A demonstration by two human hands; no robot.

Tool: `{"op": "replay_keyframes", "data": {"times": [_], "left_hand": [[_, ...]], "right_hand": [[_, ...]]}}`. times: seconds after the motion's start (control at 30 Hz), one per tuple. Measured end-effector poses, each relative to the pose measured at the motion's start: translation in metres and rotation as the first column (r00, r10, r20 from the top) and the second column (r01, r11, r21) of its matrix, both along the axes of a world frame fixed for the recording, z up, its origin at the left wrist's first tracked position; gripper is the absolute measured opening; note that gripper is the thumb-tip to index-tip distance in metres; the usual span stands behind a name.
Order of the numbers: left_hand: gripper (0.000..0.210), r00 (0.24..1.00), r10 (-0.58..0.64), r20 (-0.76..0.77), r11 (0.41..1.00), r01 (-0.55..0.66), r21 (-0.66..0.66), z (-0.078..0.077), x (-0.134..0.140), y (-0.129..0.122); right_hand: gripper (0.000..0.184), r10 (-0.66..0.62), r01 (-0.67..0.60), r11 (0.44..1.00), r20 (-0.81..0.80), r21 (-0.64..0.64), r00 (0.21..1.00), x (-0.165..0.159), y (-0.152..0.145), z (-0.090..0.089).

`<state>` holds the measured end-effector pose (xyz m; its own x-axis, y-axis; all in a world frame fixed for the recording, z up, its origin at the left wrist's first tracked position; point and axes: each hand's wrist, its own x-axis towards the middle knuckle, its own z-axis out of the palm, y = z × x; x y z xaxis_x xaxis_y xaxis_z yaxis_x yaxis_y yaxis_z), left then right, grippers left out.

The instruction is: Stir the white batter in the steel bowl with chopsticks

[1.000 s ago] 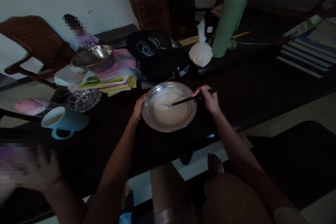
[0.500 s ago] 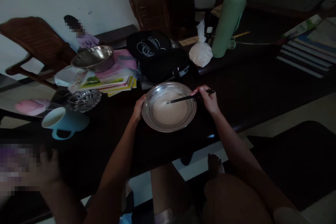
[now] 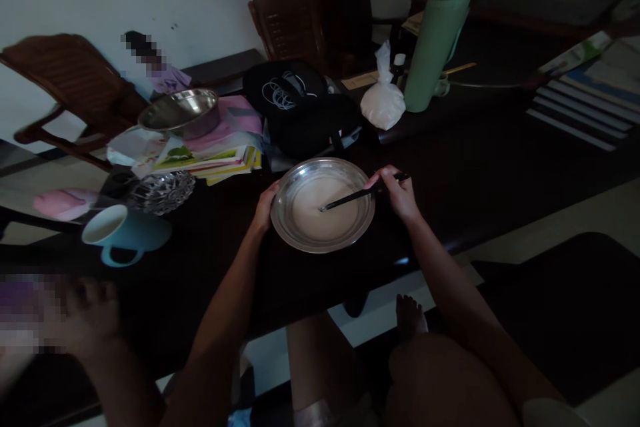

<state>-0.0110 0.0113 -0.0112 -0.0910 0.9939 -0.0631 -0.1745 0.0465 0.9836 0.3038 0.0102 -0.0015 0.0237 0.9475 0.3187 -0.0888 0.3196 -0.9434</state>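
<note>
My left hand [image 3: 264,208] is closed on the left rim of a shallow metal bowl [image 3: 283,221], which stands on the dark table. Inside the bowl lies a smooth, pale, creamy mixture [image 3: 325,219]. Black chopsticks [image 3: 350,197] with a silvery tip are gripped in my right hand [image 3: 398,192], just beyond the bowl's right rim. They slant down to the left, and their tip touches the mixture near its middle. Whether one stick or two pressed together is hard to tell in the dim light.
A blue mug [image 3: 127,235] and a cut-glass dish [image 3: 164,192] stand left. Behind are books [image 3: 213,163] under a steel basin [image 3: 183,121], a black case [image 3: 310,110], a tied bag of white powder [image 3: 384,105] and a green thermos [image 3: 434,50]. Another person's hand [image 3: 93,313] is lower left.
The tip of the chopsticks has shifted slightly down within the mixture. Both hands keep their grips, and the bowl stays about where it was. The other person's hand at lower left has moved.
</note>
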Motion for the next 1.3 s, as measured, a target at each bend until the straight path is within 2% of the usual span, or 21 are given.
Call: {"op": "replay_keyframes", "data": {"times": [0.1, 0.2, 0.3, 0.37, 0.53, 0.7, 0.87, 1.03, 1.17, 1.3], "left_hand": [[0.042, 1.000, -0.005, 0.000, 1.000, 0.005, -0.004, -0.0017, -0.0015, 0.0010], [0.041, 1.000, -0.002, -0.003, 1.000, 0.002, 0.012, -0.0023, -0.0020, 0.0015], [0.038, 1.000, 0.015, -0.013, 1.000, -0.015, 0.004, -0.0015, -0.0012, 0.0012], [0.038, 1.000, 0.014, -0.016, 1.000, -0.014, -0.003, -0.0006, -0.0001, 0.0008], [0.042, 1.000, 0.002, -0.003, 1.000, -0.002, 0.010, 0.0004, 0.0023, 0.0011], [0.041, 1.000, 0.018, -0.022, 1.000, -0.018, 0.009, 0.0013, 0.0021, 0.0008], [0.040, 1.000, 0.003, -0.022, 1.000, -0.002, 0.015, 0.0023, 0.0014, -0.0007], [0.037, 1.000, 0.003, -0.012, 1.000, -0.003, 0.018, 0.0011, 0.0008, 0.0002], [0.037, 1.000, 0.010, -0.015, 1.000, -0.009, 0.012, -0.0002, 0.0003, 0.0011], [0.039, 1.000, 0.004, -0.011, 1.000, -0.003, 0.003, -0.0004, 0.0003, 0.0008]], "right_hand": [[0.037, 0.008, -0.008, 0.999, 0.000, 0.040, 1.000, -0.0001, 0.0007, -0.0009], [0.038, -0.036, 0.037, 0.999, -0.030, 0.015, 0.999, 0.0001, 0.0005, -0.0007], [0.039, 0.006, -0.007, 1.000, -0.021, -0.016, 1.000, -0.0001, 0.0000, -0.0002], [0.037, 0.027, -0.027, 1.000, 0.002, 0.011, 1.000, -0.0004, 0.0000, 0.0004], [0.039, -0.050, 0.051, 0.999, -0.056, 0.020, 0.997, -0.0003, -0.0001, 0.0024], [0.037, 0.032, -0.032, 0.999, -0.014, 0.012, 0.999, -0.0007, -0.0003, 0.0010], [0.039, -0.048, 0.048, 0.999, -0.027, -0.003, 0.998, -0.0002, 0.0000, 0.0007], [0.035, 0.036, -0.036, 0.999, -0.007, 0.004, 0.999, -0.0007, -0.0008, 0.0009], [0.039, -0.045, 0.045, 0.999, -0.033, -0.008, 0.998, -0.0010, -0.0001, 0.0011], [0.040, 0.036, -0.036, 0.999, -0.011, -0.017, 0.999, -0.0016, -0.0008, 0.0018]]}}
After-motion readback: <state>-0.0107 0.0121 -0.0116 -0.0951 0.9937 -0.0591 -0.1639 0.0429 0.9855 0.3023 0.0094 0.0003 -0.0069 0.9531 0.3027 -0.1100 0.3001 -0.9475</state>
